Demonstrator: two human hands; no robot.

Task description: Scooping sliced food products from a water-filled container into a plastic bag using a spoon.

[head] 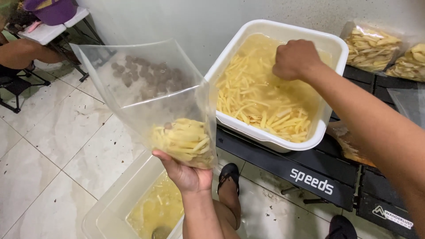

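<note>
My left hand (pixel 186 172) holds up a clear plastic bag (pixel 146 88) from below; a clump of pale yellow potato strips (pixel 183 139) sits at its bottom. My right hand (pixel 294 59) reaches into a white rectangular tub (pixel 265 132) of yellow potato strips (pixel 261 102) in cloudy water, fingers closed down among the strips at the far side. Whether it grips any strips is hidden.
A second white tub (pixel 110 203) with yellowish liquid and a few strips stands on the tiled floor below. Filled bags of strips (pixel 372 46) lie at the upper right on black mats (pixel 310 170). My sandalled foot (pixel 228 175) is under the bag. A folding table (pixel 48 31) stands far left.
</note>
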